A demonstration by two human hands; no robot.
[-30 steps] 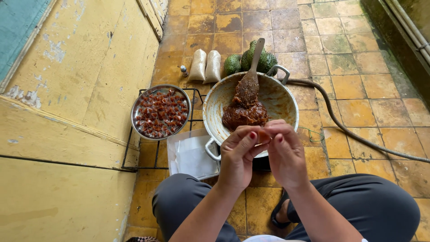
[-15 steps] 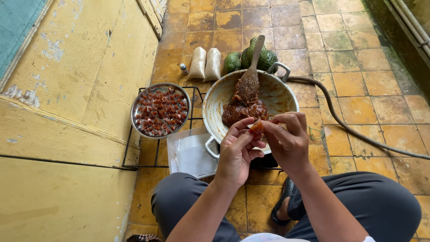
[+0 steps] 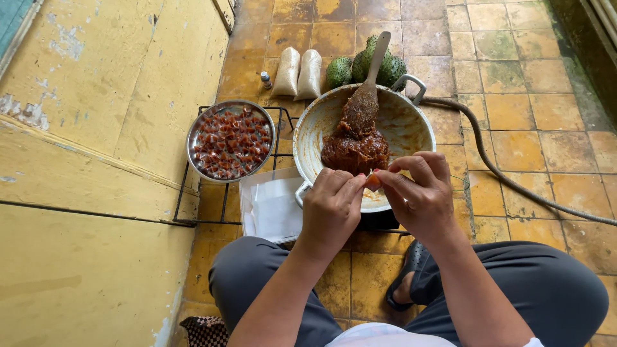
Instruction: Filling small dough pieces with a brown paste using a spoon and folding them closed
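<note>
My left hand and right hand meet in front of me, fingertips pinched toward each other with only a small gap between the two hands. Both forearms reach forward from my body and converge, the left rising straight up the middle, the right angling in from the side. My knees are bent and spread wide under my arms, and the back of each hand faces up.

Pan at centre, paste and wooden spoon in it. Round tray of wrapped sweets left of pan, on wire rack. Wrapper sheets near side of tray. Two bags and fruits beyond pan. Hose right.
</note>
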